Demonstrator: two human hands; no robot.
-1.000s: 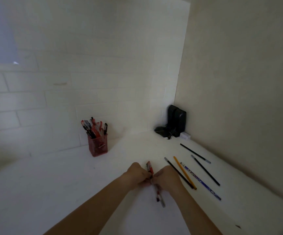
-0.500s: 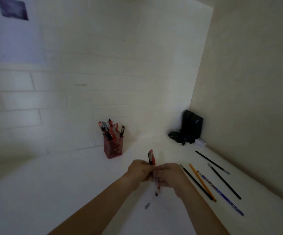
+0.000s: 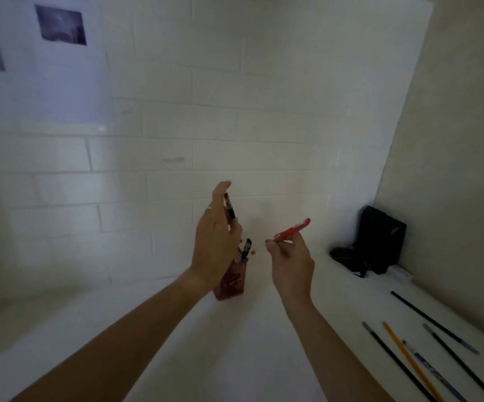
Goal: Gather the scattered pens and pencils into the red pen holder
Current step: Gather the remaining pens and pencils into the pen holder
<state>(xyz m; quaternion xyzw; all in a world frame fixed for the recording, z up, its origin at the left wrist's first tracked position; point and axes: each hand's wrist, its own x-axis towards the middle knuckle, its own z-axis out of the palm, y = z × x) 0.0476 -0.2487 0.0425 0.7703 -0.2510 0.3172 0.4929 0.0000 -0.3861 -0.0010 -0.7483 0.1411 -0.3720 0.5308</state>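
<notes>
The red pen holder (image 3: 230, 284) stands on the white table near the back wall, mostly hidden behind my left hand (image 3: 216, 242). That hand is raised above it and holds a dark pen (image 3: 230, 208) upright between thumb and fingers. A black pen (image 3: 246, 249) sticks out of the holder's top. My right hand (image 3: 291, 261), to the right of the holder, grips a red pen (image 3: 293, 229) that slants up to the right. Several pens and pencils (image 3: 414, 361) lie on the table at the lower right: black ones, a yellow pencil (image 3: 406, 355) and a blue patterned pen (image 3: 426, 365).
A black box-like object (image 3: 381, 239) with a dark cable bundle (image 3: 345, 255) sits in the back right corner beside a small white item (image 3: 400, 274). A side wall closes the table on the right. Paper sheets (image 3: 40, 62) hang on the brick wall at upper left.
Both hands have lifted from the table and parted, each with a pen, and moved back toward the holder. The camera has tilted up and left.
</notes>
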